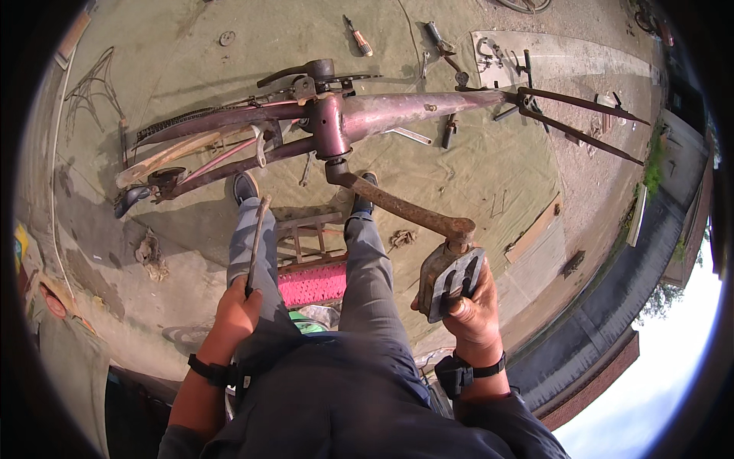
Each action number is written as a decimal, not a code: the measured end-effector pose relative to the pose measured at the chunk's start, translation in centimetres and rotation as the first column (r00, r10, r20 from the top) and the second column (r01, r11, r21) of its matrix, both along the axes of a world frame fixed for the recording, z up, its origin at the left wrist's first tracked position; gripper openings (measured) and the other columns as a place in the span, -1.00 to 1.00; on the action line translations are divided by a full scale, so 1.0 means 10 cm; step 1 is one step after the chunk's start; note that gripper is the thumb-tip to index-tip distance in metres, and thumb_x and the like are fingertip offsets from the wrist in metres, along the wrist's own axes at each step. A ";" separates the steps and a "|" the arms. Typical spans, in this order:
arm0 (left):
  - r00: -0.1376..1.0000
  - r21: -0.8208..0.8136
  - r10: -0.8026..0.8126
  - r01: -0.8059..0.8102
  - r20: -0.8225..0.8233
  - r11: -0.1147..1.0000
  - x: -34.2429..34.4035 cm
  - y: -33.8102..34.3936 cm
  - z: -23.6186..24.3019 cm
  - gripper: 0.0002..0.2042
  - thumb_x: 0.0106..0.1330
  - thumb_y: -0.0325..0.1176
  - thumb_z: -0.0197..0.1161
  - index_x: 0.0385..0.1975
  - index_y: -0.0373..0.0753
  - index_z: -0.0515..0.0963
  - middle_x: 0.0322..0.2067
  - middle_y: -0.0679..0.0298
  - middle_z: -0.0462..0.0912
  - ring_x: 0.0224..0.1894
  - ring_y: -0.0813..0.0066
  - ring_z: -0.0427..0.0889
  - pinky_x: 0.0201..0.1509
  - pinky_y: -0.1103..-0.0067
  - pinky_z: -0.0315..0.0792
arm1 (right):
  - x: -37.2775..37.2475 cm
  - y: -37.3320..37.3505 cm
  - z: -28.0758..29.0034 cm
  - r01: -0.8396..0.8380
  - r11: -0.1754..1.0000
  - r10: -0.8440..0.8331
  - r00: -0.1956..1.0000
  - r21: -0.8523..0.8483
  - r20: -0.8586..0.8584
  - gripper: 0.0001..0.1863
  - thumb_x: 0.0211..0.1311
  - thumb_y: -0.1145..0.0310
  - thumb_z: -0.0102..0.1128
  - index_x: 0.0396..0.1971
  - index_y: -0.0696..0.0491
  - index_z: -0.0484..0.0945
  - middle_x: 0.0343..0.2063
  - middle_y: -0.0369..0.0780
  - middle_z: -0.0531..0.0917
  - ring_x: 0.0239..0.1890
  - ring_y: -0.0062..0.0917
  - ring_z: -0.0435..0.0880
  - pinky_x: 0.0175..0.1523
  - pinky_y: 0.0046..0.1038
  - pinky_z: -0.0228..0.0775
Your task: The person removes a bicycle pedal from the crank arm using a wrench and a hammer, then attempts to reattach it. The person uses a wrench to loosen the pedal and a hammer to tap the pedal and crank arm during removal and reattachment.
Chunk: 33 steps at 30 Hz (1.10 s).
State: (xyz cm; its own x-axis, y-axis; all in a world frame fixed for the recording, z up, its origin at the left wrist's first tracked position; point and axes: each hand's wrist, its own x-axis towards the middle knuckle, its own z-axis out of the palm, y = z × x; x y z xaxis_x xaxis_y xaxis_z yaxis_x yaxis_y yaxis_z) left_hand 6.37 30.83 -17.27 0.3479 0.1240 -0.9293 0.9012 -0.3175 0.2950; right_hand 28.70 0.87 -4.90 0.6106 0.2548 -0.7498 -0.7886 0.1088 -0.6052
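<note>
A worn purple bicycle frame (397,112) lies across the view in front of me. From its bottom bracket a rusty crank arm (405,208) reaches toward me on the right. At the arm's end is a bicycle pedal (457,287) with dark slots in its pale face. My right hand (475,321) is closed around this pedal, thumb on its near edge. Over my left thigh, my left hand (237,312) grips a long thin rusty rod-shaped tool (258,241). It points up and away from me, its slightly thicker far end apart from the frame.
A screwdriver (359,40), a wrench (307,168) and other hand tools lie on the green ground sheet (451,180). Between my legs stands a low stool with a pink seat (312,286). A bundled rag (151,256) lies at left, a wooden board (533,229) at right.
</note>
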 end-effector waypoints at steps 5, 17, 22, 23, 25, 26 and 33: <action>0.997 0.063 -0.033 0.029 0.067 0.998 -0.09 0.05 -0.25 -0.55 0.33 -0.24 0.14 0.13 -0.42 0.45 -0.10 -0.30 0.61 0.03 -0.24 0.58 0.13 0.22 0.45 | -0.10 -0.05 -0.04 0.049 0.999 -0.047 0.997 -0.024 0.066 -0.02 0.02 -0.22 0.47 0.21 0.21 0.27 -0.16 -0.03 0.61 -0.31 -0.13 0.73 -0.25 -0.10 0.67; 0.992 0.053 -0.125 0.125 -0.001 0.991 0.04 0.09 -0.74 -0.54 0.33 -0.25 0.14 0.14 -0.43 0.44 -0.17 -0.24 0.65 -0.03 -0.21 0.61 0.06 0.19 0.47 | -0.57 -0.45 -0.61 0.178 0.982 -0.172 0.981 0.067 -0.090 -0.08 0.33 -0.47 -0.28 0.25 0.12 0.33 -0.17 0.09 0.66 -0.32 -0.02 0.73 -0.31 -0.21 0.65; 0.948 0.091 -0.314 0.318 -0.048 0.944 0.18 0.16 -1.15 -0.52 0.32 -0.25 0.15 0.17 -0.42 0.43 -0.09 -0.22 0.64 0.01 -0.14 0.62 0.09 0.21 0.48 | -0.81 -0.47 -1.22 0.034 0.999 -0.036 0.972 -0.011 -0.231 -0.20 0.43 -0.35 -0.27 0.25 0.11 0.33 -0.17 0.01 0.67 -0.23 -0.13 0.75 -0.22 -0.33 0.63; 0.932 0.102 -0.356 0.361 -0.060 0.927 0.20 0.18 -1.24 -0.52 0.32 -0.25 0.15 0.18 -0.41 0.43 -0.07 -0.21 0.64 0.02 -0.13 0.62 0.10 0.22 0.49 | -0.83 -0.43 -1.37 -0.061 0.998 0.059 0.979 -0.002 -0.193 -0.28 0.46 -0.24 -0.13 0.21 0.15 0.37 -0.18 -0.02 0.67 -0.24 -0.21 0.75 -0.20 -0.36 0.62; 0.899 0.107 -0.433 0.437 -0.064 0.893 0.23 0.26 -1.42 -0.55 0.30 -0.27 0.17 0.12 -0.41 0.45 -0.06 -0.17 0.64 0.02 -0.11 0.62 0.09 0.22 0.49 | -0.80 -0.37 -1.71 -0.317 0.940 0.281 0.929 -0.126 -0.242 -0.37 0.47 -0.11 0.00 0.18 0.17 0.40 -0.19 -0.06 0.67 -0.25 -0.31 0.75 -0.18 -0.41 0.60; 0.892 0.118 -0.448 0.452 -0.056 0.884 0.23 0.30 -1.52 -0.57 0.29 -0.28 0.18 0.10 -0.41 0.46 -0.07 -0.16 0.64 0.01 -0.10 0.62 0.08 0.21 0.49 | -0.81 -0.31 -1.91 -0.325 0.941 0.287 0.915 -0.096 -0.282 -0.44 0.47 0.02 0.10 0.19 0.18 0.41 -0.20 -0.11 0.67 -0.25 -0.42 0.75 -0.17 -0.47 0.59; 0.873 0.159 -0.488 0.483 -0.014 0.861 0.26 0.60 -2.10 -0.71 0.27 -0.30 0.19 -0.11 -0.36 0.50 -0.14 -0.11 0.65 -0.02 -0.09 0.62 0.07 0.21 0.49 | -0.90 0.14 -3.54 -0.625 0.715 0.563 0.780 -0.312 -0.274 -0.57 0.39 0.20 0.21 0.09 0.20 0.51 -0.28 -0.17 0.70 -0.36 -0.57 0.72 -0.30 -0.51 0.55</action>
State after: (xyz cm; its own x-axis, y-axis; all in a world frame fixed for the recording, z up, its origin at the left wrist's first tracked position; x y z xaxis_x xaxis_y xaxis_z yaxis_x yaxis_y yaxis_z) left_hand 8.99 36.81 -38.32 0.4249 0.0724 -0.9024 0.6138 -0.7557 0.2284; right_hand 19.66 2.28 -40.29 0.3014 0.2150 -0.9289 -0.6957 -0.6166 -0.3685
